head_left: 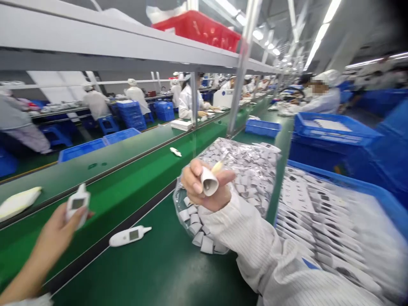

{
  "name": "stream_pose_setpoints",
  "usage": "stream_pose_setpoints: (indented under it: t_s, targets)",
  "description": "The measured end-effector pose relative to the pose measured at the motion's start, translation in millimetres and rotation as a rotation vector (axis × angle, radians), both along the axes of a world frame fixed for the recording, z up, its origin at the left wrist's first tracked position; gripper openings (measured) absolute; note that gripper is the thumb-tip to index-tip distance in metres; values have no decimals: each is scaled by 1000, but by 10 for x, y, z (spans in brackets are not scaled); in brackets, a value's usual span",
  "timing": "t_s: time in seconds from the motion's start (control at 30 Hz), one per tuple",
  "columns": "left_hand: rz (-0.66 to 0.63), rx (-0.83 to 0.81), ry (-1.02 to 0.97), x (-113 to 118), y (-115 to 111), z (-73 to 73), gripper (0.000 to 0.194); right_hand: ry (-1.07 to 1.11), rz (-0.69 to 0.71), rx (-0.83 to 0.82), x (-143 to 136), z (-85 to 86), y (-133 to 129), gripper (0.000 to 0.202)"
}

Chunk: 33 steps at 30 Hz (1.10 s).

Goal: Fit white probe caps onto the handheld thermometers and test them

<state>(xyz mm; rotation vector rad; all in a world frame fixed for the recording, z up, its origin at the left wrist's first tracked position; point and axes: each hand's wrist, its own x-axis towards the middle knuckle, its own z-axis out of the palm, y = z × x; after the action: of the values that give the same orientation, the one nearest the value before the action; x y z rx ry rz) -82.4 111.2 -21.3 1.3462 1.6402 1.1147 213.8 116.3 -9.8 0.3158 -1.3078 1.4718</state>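
My left hand (60, 229) is closed around a white ear thermometer (77, 205), its grey screen facing me and its probe tip pointing up, above the green belt. My right hand (207, 185) grips a hollow white plastic cap (209, 182), its open end turned toward me. Behind the cap, a slim pale yellow piece (217, 166) sticks up from my fingers; its kind is unclear. Another ear thermometer (130, 236) lies on the green table between my hands. Below and behind my right hand spreads a clear plastic bag (250, 168) full of similar white caps.
A blue crate (376, 187) on the right holds rows of white thermometer bodies (331, 225). On the green conveyor belt (143, 187) lies a further thermometer (175, 151). A metal post (240, 72) and overhead shelf (127, 42) border the workspace. Co-workers (325, 93) sit farther along.
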Motion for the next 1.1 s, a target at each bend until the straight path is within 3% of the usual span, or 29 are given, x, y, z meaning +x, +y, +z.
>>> stream_pose_setpoints:
  t_s: [0.1, 0.23, 0.33, 0.5, 0.7, 0.87, 1.1]
  targets:
    - [25, 60, -253, 288, -154, 84, 33, -2, -78, -64, -158, 142, -36, 50]
    - [-255, 144, -489, 745, -591, 228, 42, -2, -198, -175, -354, 236, -115, 42]
    - [-307, 178, -546, 941, -887, 271, 40, -32, -323, -250, -456, 240, -149, 41]
    - [-290, 152, -503, 929, -982, 226, 45, -125, -383, -217, -494, 151, -92, 48]
    - [-151, 200, -237, 890, -931, 191, 37, -249, -348, -196, -482, 41, -51, 40]
    - [-154, 210, -116, 941, -930, 194, 34, -254, -525, -249, -521, 53, -107, 29]
    - [-158, 206, -44, 953, -950, 206, 27, -478, -663, 128, -478, 122, -192, 21]
